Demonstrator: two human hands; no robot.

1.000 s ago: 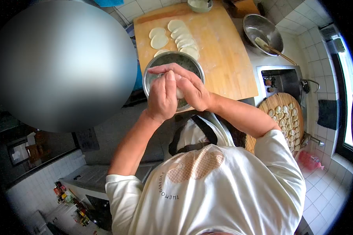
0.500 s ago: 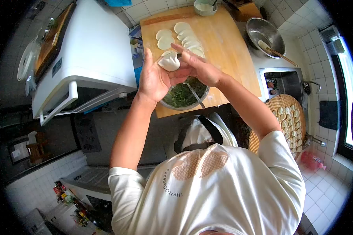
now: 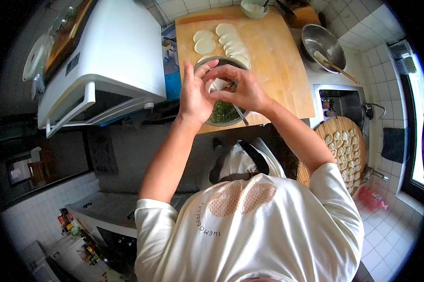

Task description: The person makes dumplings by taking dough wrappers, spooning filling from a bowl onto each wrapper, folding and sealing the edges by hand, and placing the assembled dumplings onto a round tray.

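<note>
A white dumpling (image 3: 217, 85) is between my two hands, above a metal bowl (image 3: 220, 123) of green filling. My left hand (image 3: 196, 96) is spread beneath and beside the dumpling, thumb raised. My right hand (image 3: 242, 88) curves round the dumpling from the right, its thumb and fingers bent onto it. A spoon handle (image 3: 241, 115) leans out of the bowl. Round dough wrappers (image 3: 205, 46) lie on the wooden board (image 3: 277, 70) beyond the bowl, some of them overlapping in a row (image 3: 234, 44).
A round woven tray (image 3: 308, 164) with several dumplings is at the right, beside the sink (image 3: 341, 103). A metal bowl (image 3: 322, 44) with a wooden-handled utensil sits behind. A small bowl (image 3: 254, 9) is at the board's far edge. A white appliance (image 3: 122, 51) stands at left.
My cupped hands have parted from around the dumpling, then my right hand has closed round it again. The dumpling has moved slightly right and nearer; the view has shifted.
</note>
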